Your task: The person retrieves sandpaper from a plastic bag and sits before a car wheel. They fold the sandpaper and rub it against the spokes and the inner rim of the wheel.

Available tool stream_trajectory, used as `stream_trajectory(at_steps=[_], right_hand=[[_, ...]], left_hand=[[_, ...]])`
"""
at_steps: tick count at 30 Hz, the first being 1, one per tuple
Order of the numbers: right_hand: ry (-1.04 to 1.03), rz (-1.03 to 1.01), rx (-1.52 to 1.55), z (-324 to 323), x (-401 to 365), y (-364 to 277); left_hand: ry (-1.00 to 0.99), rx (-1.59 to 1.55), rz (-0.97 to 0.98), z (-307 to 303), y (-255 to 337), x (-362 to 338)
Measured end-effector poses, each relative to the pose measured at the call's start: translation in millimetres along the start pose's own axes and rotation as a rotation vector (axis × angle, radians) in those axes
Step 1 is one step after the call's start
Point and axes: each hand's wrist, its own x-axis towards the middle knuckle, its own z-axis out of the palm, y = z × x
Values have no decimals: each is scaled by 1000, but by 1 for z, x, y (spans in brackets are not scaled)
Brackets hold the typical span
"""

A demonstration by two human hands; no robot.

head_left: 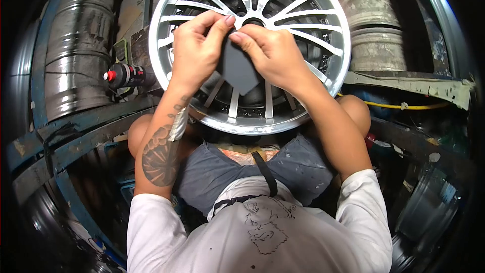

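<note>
A dark grey sheet of sandpaper [240, 73] hangs between my hands, its lower end coming to a point. My left hand [198, 45] pinches its upper left edge between thumb and index finger. On the upper right edge, my right hand [270, 53] grips it the same way, the two thumbs close together. Behind and below the sheet lies a silver multi-spoke wheel rim [331, 55], face up in front of my knees. The sheet covers part of its lower spokes, and my hands hide some spokes near the hub.
A dark bottle with a red cap [126, 76] lies left of the rim. Stacked rims stand at the left [81, 45] and right [374, 45]. Blue metal frame bars [76, 146] run along the left side. A yellow hose [404, 106] crosses at the right.
</note>
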Motion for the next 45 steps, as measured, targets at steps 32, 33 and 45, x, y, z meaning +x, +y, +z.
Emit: stream_trajectory(at_steps=[32,33,45], right_hand=[[-95,121,1703,-25,-17,-8],[-81,121,1702,-24,-17,-8],[-111,84,1912,-35,-18,2]], left_hand=[[-24,-52,28,33,20,-17],[-23,-120,18,34,18,-16],[-215,-241,15,23,17,-7]])
